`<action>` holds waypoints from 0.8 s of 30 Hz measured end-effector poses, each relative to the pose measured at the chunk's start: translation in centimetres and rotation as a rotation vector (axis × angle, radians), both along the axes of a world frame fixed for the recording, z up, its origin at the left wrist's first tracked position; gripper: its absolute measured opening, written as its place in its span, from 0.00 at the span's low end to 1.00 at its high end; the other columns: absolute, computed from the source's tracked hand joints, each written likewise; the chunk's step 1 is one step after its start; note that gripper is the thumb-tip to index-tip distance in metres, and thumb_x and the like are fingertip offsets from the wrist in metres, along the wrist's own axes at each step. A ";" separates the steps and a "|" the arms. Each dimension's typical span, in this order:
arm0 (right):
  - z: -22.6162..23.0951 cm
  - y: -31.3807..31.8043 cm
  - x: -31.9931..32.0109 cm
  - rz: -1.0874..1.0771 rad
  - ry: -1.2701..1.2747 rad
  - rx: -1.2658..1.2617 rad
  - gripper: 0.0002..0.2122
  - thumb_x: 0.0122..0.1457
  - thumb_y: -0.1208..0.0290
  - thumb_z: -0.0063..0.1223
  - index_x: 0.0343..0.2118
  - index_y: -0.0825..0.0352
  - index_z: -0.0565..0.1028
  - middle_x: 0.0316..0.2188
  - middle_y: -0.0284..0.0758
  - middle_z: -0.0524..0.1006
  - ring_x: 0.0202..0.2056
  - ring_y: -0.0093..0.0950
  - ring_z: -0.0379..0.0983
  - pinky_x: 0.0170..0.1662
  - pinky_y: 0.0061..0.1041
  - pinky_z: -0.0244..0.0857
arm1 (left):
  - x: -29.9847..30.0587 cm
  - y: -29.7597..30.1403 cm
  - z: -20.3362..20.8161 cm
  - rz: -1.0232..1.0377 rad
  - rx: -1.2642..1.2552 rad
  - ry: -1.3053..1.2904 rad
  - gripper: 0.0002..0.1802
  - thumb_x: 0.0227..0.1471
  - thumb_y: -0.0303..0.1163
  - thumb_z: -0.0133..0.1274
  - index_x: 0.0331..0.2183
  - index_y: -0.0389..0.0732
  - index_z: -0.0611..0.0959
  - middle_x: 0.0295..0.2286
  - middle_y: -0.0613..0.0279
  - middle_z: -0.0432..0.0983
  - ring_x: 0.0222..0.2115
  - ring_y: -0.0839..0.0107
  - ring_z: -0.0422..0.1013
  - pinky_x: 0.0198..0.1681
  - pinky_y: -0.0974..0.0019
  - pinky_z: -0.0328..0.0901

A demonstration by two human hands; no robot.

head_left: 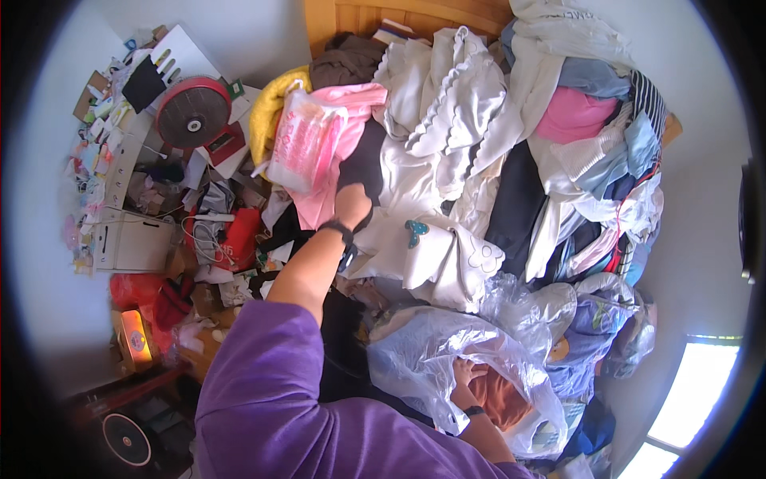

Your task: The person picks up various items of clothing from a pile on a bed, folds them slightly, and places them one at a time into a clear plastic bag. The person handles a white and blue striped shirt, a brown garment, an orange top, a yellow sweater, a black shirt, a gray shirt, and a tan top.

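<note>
My left hand [353, 206] is stretched forward, its fingers curled closed at the lower end of a dark grey cloth [364, 156]. What those fingers hold, if anything, is hidden. Just beyond lies a pink garment [363, 100] with a white-and-pink plastic package [306, 137] on top of it. My right hand [466, 377] reaches inside a large clear plastic bag [415, 347]. Its fingers are spread against a folded rust-brown cloth [501, 397] in the bag. White fabric with a green patch and a flower outline [447, 251] rests between my two hands.
Heaped clothes cover the bed, with scalloped white fabric [439, 96] and a bright pink piece [576, 114] among them. A wooden headboard [407, 14] stands behind. At left, a round red-rimmed fan [194, 113] sits on a cluttered desk. A window [690, 391] glows at right.
</note>
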State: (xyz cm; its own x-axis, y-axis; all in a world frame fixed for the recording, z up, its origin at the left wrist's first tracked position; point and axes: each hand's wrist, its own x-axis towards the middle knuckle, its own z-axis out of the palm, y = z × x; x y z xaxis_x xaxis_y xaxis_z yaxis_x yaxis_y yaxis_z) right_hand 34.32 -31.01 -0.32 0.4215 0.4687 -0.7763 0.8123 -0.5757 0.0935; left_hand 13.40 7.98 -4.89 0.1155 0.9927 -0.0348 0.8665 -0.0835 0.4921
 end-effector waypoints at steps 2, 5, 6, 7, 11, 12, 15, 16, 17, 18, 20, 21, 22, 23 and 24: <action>-0.5 -0.7 0.5 -0.018 -0.029 -0.047 0.17 0.55 0.59 0.32 0.43 0.56 0.71 0.48 0.43 0.66 0.53 0.45 0.55 0.47 0.70 0.22 | 1.8 -2.1 1.9 -0.045 -0.032 -0.138 0.08 0.33 0.27 0.45 0.20 0.36 0.78 0.21 0.45 0.72 0.27 0.48 0.69 0.33 0.52 0.61; -2.5 -1.3 0.6 0.052 -0.079 0.045 0.16 0.56 0.59 0.31 0.43 0.55 0.70 0.48 0.42 0.66 0.53 0.44 0.56 0.47 0.70 0.22 | 0.8 -5.5 3.5 -0.179 -0.046 -0.171 0.07 0.31 0.27 0.48 0.20 0.37 0.78 0.20 0.47 0.72 0.25 0.51 0.70 0.29 0.55 0.63; -1.6 -1.6 0.5 0.040 -0.073 0.113 0.16 0.57 0.60 0.29 0.43 0.55 0.70 0.47 0.41 0.67 0.52 0.43 0.57 0.47 0.70 0.23 | 0.6 -6.4 3.8 -0.275 -0.101 -0.213 0.07 0.32 0.27 0.49 0.21 0.37 0.78 0.21 0.48 0.73 0.24 0.53 0.70 0.29 0.57 0.63; -1.7 -1.7 0.7 0.040 -0.082 0.106 0.16 0.57 0.60 0.29 0.43 0.55 0.70 0.47 0.41 0.67 0.52 0.43 0.57 0.47 0.70 0.23 | 0.9 -6.6 4.6 -0.388 -0.148 -0.265 0.07 0.34 0.27 0.49 0.23 0.37 0.77 0.21 0.50 0.73 0.24 0.55 0.70 0.28 0.59 0.64; -1.3 -0.1 0.8 0.041 -0.040 -0.065 0.14 0.55 0.63 0.36 0.42 0.57 0.70 0.45 0.40 0.68 0.47 0.37 0.63 0.48 0.63 0.40 | -2.7 -3.9 4.5 -0.109 0.026 -0.443 0.13 0.36 0.28 0.49 0.30 0.36 0.75 0.24 0.50 0.73 0.27 0.55 0.70 0.31 0.60 0.64; -1.1 0.0 0.7 0.044 -0.043 -0.066 0.14 0.55 0.63 0.36 0.42 0.57 0.70 0.45 0.40 0.68 0.47 0.36 0.63 0.48 0.62 0.40 | -4.1 -2.5 5.3 0.064 0.160 -0.348 0.15 0.36 0.29 0.50 0.31 0.35 0.75 0.25 0.47 0.72 0.30 0.53 0.69 0.33 0.58 0.63; -0.5 -0.5 0.2 0.051 -0.074 -0.067 0.13 0.55 0.63 0.37 0.42 0.58 0.70 0.44 0.40 0.68 0.46 0.36 0.63 0.46 0.60 0.41 | -10.5 3.3 2.8 0.278 0.312 -0.020 0.23 0.35 0.39 0.57 0.32 0.31 0.73 0.30 0.43 0.72 0.33 0.49 0.68 0.38 0.54 0.62; -0.5 -0.7 0.0 0.047 -0.083 -0.069 0.13 0.55 0.63 0.37 0.41 0.58 0.70 0.43 0.40 0.68 0.45 0.36 0.64 0.46 0.59 0.41 | -12.5 5.1 1.5 0.270 0.205 -0.075 0.27 0.34 0.42 0.58 0.34 0.31 0.73 0.31 0.42 0.72 0.35 0.50 0.68 0.40 0.56 0.62; -1.3 -0.7 0.1 0.072 -0.064 -0.066 0.13 0.55 0.63 0.37 0.41 0.58 0.70 0.43 0.40 0.68 0.45 0.36 0.64 0.45 0.59 0.41 | -15.1 6.0 1.6 0.388 0.061 -0.280 0.33 0.32 0.42 0.61 0.39 0.31 0.71 0.34 0.40 0.71 0.38 0.50 0.68 0.42 0.58 0.62; -1.5 -0.5 -0.1 0.089 -0.063 -0.072 0.13 0.56 0.63 0.37 0.41 0.58 0.70 0.43 0.40 0.68 0.44 0.35 0.64 0.45 0.58 0.42 | -16.8 6.9 0.9 0.398 0.100 -0.225 0.36 0.30 0.40 0.62 0.41 0.31 0.69 0.35 0.41 0.71 0.38 0.51 0.68 0.42 0.59 0.62; -1.7 -0.9 -0.2 0.105 -0.072 -0.079 0.13 0.56 0.63 0.37 0.41 0.58 0.70 0.42 0.40 0.68 0.43 0.35 0.64 0.44 0.56 0.42 | -18.6 9.0 -1.8 0.413 0.137 -0.176 0.39 0.28 0.38 0.64 0.43 0.31 0.68 0.36 0.42 0.71 0.39 0.52 0.68 0.43 0.60 0.62; -1.6 -1.0 -0.1 0.112 -0.080 -0.084 0.13 0.56 0.63 0.37 0.41 0.59 0.70 0.41 0.39 0.68 0.43 0.35 0.64 0.43 0.56 0.43 | -18.6 9.3 -3.1 0.236 0.079 -0.413 0.41 0.27 0.38 0.64 0.44 0.32 0.67 0.38 0.43 0.70 0.41 0.53 0.67 0.45 0.61 0.61; -1.7 -1.1 -0.1 0.124 -0.086 -0.092 0.13 0.56 0.63 0.37 0.41 0.59 0.70 0.41 0.39 0.68 0.42 0.35 0.64 0.43 0.55 0.43 | -19.2 9.4 -4.2 0.059 0.024 -0.647 0.43 0.25 0.38 0.65 0.45 0.33 0.66 0.41 0.44 0.68 0.42 0.53 0.66 0.47 0.62 0.60; -1.8 -1.0 -0.2 0.131 -0.089 -0.094 0.13 0.56 0.63 0.37 0.40 0.59 0.70 0.41 0.39 0.68 0.42 0.35 0.64 0.42 0.54 0.43 | -20.2 9.7 -5.0 0.079 0.027 -0.649 0.43 0.25 0.38 0.65 0.45 0.33 0.66 0.41 0.44 0.68 0.42 0.53 0.66 0.47 0.62 0.60; -2.0 -1.1 -0.1 0.131 -0.101 -0.106 0.12 0.56 0.63 0.37 0.40 0.59 0.70 0.40 0.39 0.69 0.41 0.35 0.64 0.42 0.54 0.43 | -19.0 9.4 -3.3 0.032 -0.096 -0.540 0.45 0.24 0.40 0.65 0.46 0.34 0.65 0.43 0.45 0.66 0.45 0.54 0.63 0.48 0.63 0.58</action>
State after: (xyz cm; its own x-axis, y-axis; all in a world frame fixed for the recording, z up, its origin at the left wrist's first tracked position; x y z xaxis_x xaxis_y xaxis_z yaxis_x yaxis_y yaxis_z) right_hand 34.24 -32.15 -2.34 0.4408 0.4421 -0.7812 0.8629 -0.4485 0.2330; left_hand -5.63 17.36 -8.22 0.1121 0.9912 -0.0699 0.4899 0.0061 0.8718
